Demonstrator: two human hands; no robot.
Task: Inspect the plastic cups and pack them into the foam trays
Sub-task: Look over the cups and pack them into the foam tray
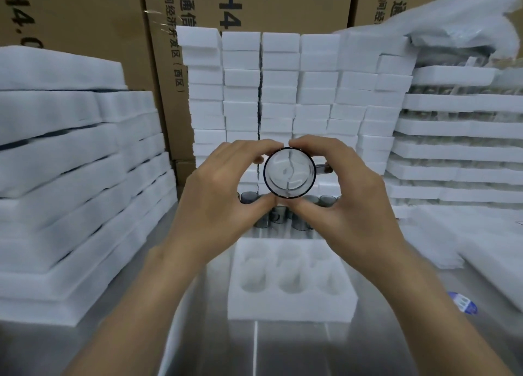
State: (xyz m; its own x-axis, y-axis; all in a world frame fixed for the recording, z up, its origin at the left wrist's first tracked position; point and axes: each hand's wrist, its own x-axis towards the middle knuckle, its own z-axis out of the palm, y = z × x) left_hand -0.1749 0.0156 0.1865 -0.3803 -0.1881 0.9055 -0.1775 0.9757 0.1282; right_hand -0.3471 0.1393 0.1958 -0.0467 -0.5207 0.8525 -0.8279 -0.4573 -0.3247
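left hand [215, 189] and right hand [348, 194] hold one clear cup [289, 173] up in the air, mouth toward the camera, handle to the right. fingers [308, 145] and thumbs of both are curled round the rim. below it a foam tray [291, 307] lies on the steel tabletop [254, 347], all visible pockets unfilled. more cups [278, 214] stand just behind the tray. foam stacks sit left [56, 177], back [280, 92] and right [452, 149]. cardboard boxes [93, 22] behind read "h4" and "河间经济开发区(西区)". the blue-white item [464, 302] at right is too blurred to read.
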